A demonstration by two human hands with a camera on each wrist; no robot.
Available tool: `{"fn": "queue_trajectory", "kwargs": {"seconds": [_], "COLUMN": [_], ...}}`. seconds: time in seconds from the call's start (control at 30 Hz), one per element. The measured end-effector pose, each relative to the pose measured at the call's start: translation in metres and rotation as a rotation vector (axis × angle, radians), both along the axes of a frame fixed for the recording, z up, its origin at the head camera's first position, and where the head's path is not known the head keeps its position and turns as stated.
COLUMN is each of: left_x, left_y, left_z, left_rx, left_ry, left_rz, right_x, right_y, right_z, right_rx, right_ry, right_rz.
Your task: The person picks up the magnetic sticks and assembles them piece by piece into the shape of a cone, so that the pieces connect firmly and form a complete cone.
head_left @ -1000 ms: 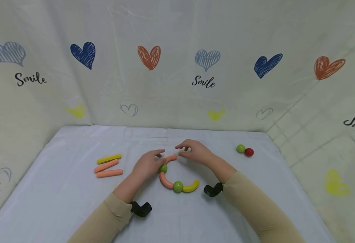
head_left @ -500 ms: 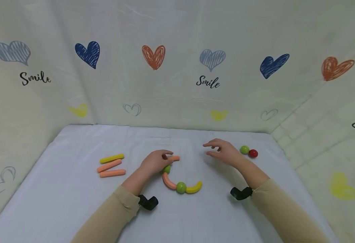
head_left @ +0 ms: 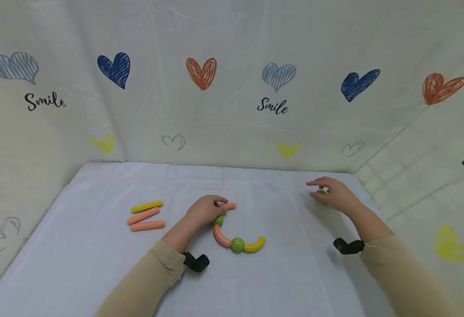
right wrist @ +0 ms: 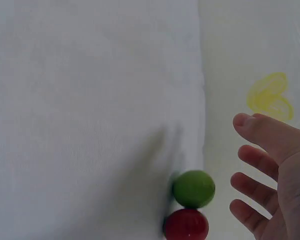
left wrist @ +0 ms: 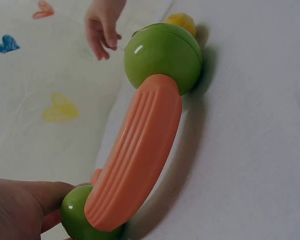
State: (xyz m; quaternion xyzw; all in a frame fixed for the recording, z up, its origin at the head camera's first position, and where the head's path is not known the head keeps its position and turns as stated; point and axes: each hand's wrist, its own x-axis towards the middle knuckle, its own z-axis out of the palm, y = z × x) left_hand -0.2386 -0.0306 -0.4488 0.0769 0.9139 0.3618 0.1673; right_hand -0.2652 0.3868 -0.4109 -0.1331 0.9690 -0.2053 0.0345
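Three green balls (head_left: 237, 245), one red ball (right wrist: 186, 225), four pink pieces (head_left: 147, 226), two yellow pieces (head_left: 147, 207).

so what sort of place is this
Probably a small filming or recording set-up rather than an ordinary room: a white-covered table, a pale backdrop printed with hearts, and black devices worn at both wrists.

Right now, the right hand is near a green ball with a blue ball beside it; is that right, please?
The right hand is near a green ball, but a red ball, not blue, lies beside it, as the right wrist view shows.
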Motion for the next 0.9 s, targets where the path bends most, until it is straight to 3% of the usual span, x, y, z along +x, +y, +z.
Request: {"fn": "queue_trajectory", "kwargs": {"seconds": [0.2,0.33,0.9], "left_x": [-0.003,-0.004,-0.006], "left_y": [0.0,-0.001,-0.001], "left_z": [-0.002,-0.004,-0.006], "left_rx": [-0.002,0.014,0.109], "left_ry": [-0.006,-0.016,-0.067], "left_rz": [0.009,0.017,0.04], "right_x": [-0.005,-0.008,-0.015], "right_y": [0.024,0.031,0.034], "right_z": [0.0,-0.002,-0.02], "right_rx": [0.007,0.015,0.049], "right_ry": [-0.114,-0.154,-0.161], "right_rz": [-0.061,-0.057,-0.045]}}
